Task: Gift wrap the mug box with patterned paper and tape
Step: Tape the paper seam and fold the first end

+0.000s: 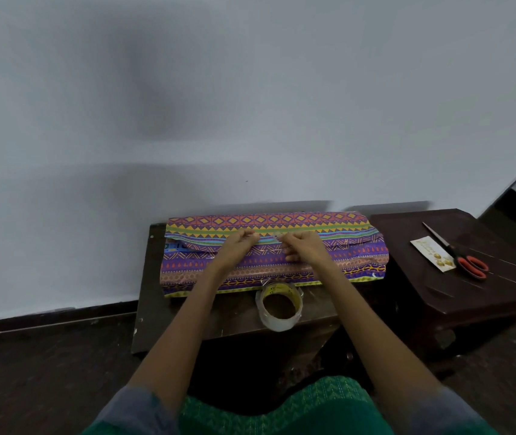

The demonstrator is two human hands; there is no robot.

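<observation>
Patterned paper (353,252) in purple, orange and yellow is folded over the mug box on a small dark table (187,315). A bit of the box (175,247) shows blue at the left, under the paper's edge. My left hand (237,246) and my right hand (305,248) rest on top along the paper seam. Between them they pinch a short strip of clear tape (274,237), stretched across the seam. A roll of clear tape (279,306) lies on the table just in front of the wrapped box.
A second dark table (438,293) stands to the right. On it lie red-handled scissors (460,255) and a small white card (432,253). A pale wall rises right behind both tables. Dark floor (46,372) lies to the left.
</observation>
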